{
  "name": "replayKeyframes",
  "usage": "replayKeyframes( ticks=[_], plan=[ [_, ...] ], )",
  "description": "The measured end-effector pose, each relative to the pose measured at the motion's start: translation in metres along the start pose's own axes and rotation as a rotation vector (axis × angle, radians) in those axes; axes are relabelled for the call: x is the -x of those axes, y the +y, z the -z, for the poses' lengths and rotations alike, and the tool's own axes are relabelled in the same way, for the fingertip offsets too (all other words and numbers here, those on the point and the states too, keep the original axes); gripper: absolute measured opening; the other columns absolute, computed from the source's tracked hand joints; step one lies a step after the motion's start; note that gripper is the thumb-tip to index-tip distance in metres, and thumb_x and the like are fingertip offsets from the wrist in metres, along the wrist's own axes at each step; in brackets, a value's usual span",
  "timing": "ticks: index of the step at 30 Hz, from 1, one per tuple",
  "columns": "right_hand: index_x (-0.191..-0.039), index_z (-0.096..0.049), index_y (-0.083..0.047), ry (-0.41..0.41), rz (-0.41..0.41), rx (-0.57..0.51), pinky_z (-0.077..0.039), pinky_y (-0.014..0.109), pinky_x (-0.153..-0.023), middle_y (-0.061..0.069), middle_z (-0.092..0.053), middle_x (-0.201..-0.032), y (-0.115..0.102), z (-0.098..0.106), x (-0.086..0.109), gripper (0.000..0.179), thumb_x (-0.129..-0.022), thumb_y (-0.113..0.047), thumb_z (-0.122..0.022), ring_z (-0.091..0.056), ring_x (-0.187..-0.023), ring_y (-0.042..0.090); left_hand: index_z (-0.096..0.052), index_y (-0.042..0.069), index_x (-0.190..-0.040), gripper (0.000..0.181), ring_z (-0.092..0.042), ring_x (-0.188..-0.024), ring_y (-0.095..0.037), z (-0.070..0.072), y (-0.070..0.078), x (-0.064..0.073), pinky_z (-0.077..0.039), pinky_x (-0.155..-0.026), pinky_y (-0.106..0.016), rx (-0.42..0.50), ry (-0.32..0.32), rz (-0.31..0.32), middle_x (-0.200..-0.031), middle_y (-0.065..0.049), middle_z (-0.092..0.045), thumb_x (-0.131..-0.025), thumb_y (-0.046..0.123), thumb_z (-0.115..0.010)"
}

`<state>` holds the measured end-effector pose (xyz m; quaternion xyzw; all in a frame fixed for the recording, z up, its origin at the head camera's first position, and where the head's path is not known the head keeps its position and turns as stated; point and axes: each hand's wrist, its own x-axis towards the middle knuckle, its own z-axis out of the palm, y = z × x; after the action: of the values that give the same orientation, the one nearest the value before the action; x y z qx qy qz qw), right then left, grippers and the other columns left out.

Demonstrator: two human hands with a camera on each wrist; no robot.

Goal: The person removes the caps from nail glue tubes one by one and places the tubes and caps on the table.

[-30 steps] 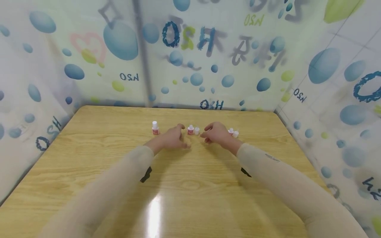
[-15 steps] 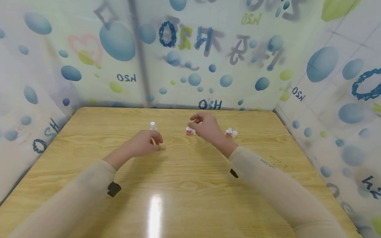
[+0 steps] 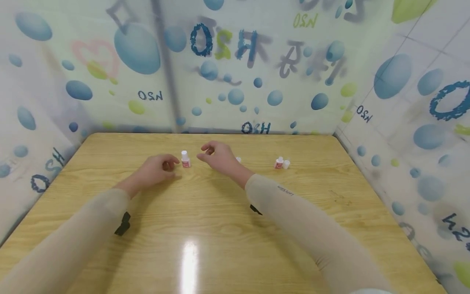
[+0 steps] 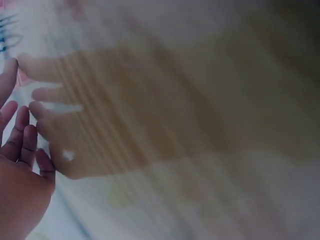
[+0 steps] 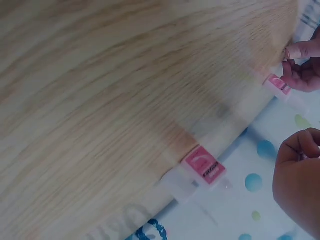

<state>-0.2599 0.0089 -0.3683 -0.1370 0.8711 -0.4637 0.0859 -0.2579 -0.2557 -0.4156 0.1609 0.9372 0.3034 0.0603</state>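
A small white bottle (image 3: 185, 159) with a red label stands upright with its white cap on, between my hands at the table's left. My left hand (image 3: 156, 169) is beside its left side, fingers bent loosely, fingertips right by the label. Just right of the bottle, my right hand (image 3: 220, 158) hovers with relaxed, bent fingers and holds nothing. The right wrist view has another bottle (image 5: 203, 165), uncapped, pink label, with its white cap (image 5: 180, 184) beside it. In the head view my right hand hides that bottle, leaving a bit of its cap (image 3: 238, 159).
Farther right stand an uncapped red-labelled bottle (image 3: 279, 163) and its white cap (image 3: 287, 164). The wooden table (image 3: 220, 224) ends at a patterned curtain (image 3: 235, 73) behind the bottles, and a similar wall (image 3: 400, 122) rises at the right.
Both hands have moved left from around the middle bottle to either side of the capped one. The middle bottle has gone out of sight behind the right hand; the camera has turned slightly.
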Motion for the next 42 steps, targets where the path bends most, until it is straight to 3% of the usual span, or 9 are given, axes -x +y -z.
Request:
replayKeyframes(
  ticks=[10, 19, 24, 28, 32, 35, 38, 40, 42],
  plan=[
    [-0.128, -0.07, -0.006, 0.015, 0.025, 0.065, -0.049, 0.021, -0.064, 0.005, -0.07, -0.102, -0.012, -0.03, -0.028, 0.038, -0.1, -0.031, -0.076, -0.059, -0.078, 0.011, -0.072, 0.008, -0.128, 0.035, -0.054, -0.092, -0.02, -0.002, -0.012, -0.018, -0.045, -0.084, -0.029, 0.113, -0.017, 0.034, -0.101, -0.008, -0.062, -0.096, 0.017, -0.078],
    [-0.127, -0.07, -0.007, 0.004, 0.021, 0.066, -0.05, 0.02, -0.065, 0.005, -0.07, -0.105, -0.015, -0.04, -0.037, 0.033, -0.101, -0.027, -0.075, -0.061, -0.081, 0.011, -0.064, 0.005, -0.146, 0.051, -0.049, -0.094, -0.022, -0.002, -0.003, -0.027, -0.041, -0.085, -0.037, 0.143, -0.073, 0.095, -0.1, -0.007, -0.056, -0.097, 0.017, -0.074],
    [-0.126, -0.07, -0.008, 0.007, 0.002, 0.082, -0.05, 0.019, -0.064, 0.005, -0.072, -0.107, -0.018, -0.044, -0.038, 0.033, -0.101, -0.029, -0.075, -0.061, -0.078, 0.009, -0.067, 0.003, -0.142, 0.049, -0.047, -0.088, -0.02, -0.002, 0.002, -0.03, -0.039, -0.078, -0.032, 0.161, -0.053, 0.119, -0.09, -0.002, -0.052, -0.096, 0.017, -0.077],
    [-0.121, -0.071, -0.006, 0.012, 0.001, 0.091, -0.048, 0.018, -0.061, 0.006, -0.073, -0.105, -0.02, -0.047, -0.038, 0.03, -0.101, -0.028, -0.075, -0.06, -0.073, 0.008, -0.068, 0.001, -0.139, 0.047, -0.047, -0.089, -0.02, -0.002, 0.004, -0.028, -0.039, -0.079, -0.032, 0.164, -0.034, 0.124, -0.088, -0.001, -0.052, -0.095, 0.014, -0.077],
    [-0.115, -0.073, -0.008, 0.045, -0.01, 0.087, -0.049, 0.018, -0.064, 0.003, -0.072, -0.103, -0.022, -0.048, -0.037, 0.025, -0.1, -0.028, -0.077, -0.06, -0.079, 0.008, -0.068, 0.002, -0.141, 0.047, -0.047, -0.091, -0.022, -0.002, 0.005, -0.028, -0.039, -0.081, -0.034, 0.159, -0.038, 0.122, -0.089, -0.001, -0.051, -0.096, 0.015, -0.077],
    [-0.109, -0.073, -0.009, 0.073, -0.012, 0.073, -0.05, 0.019, -0.065, 0.002, -0.072, -0.101, -0.022, -0.05, -0.037, 0.023, -0.098, -0.029, -0.079, -0.061, -0.08, 0.009, -0.067, 0.002, -0.142, 0.049, -0.049, -0.097, -0.025, -0.002, 0.005, -0.027, -0.04, -0.085, -0.036, 0.149, -0.052, 0.121, -0.095, -0.006, -0.058, -0.097, 0.018, -0.077],
    [-0.104, -0.074, -0.009, 0.103, -0.001, 0.085, -0.049, 0.019, -0.064, 0.002, -0.074, -0.097, -0.021, -0.051, -0.037, 0.024, -0.096, -0.03, -0.081, -0.062, -0.078, 0.009, -0.069, 0.001, -0.139, 0.046, -0.059, -0.112, -0.032, -0.001, 0.004, -0.026, -0.048, -0.099, -0.043, 0.135, -0.063, 0.114, -0.117, -0.02, -0.071, -0.098, 0.02, -0.076],
    [-0.101, -0.074, -0.009, 0.119, 0.004, 0.092, -0.048, 0.018, -0.062, 0.002, -0.075, -0.095, -0.02, -0.052, -0.036, 0.024, -0.096, -0.031, -0.082, -0.061, -0.076, 0.008, -0.071, 0.001, -0.136, 0.042, -0.061, -0.126, -0.038, 0.0, 0.004, -0.026, -0.048, -0.111, -0.05, 0.128, -0.074, 0.097, -0.133, -0.025, -0.07, -0.098, 0.019, -0.075],
    [-0.099, -0.075, -0.009, 0.127, 0.012, 0.101, -0.048, 0.018, -0.06, 0.002, -0.075, -0.092, -0.019, -0.052, -0.035, 0.023, -0.096, -0.03, -0.082, -0.06, -0.073, 0.009, -0.073, 0.001, -0.133, 0.039, -0.061, -0.129, -0.039, 0.0, 0.003, -0.026, -0.047, -0.114, -0.052, 0.121, -0.084, 0.072, -0.137, -0.025, -0.069, -0.099, 0.018, -0.074]
  ],
)
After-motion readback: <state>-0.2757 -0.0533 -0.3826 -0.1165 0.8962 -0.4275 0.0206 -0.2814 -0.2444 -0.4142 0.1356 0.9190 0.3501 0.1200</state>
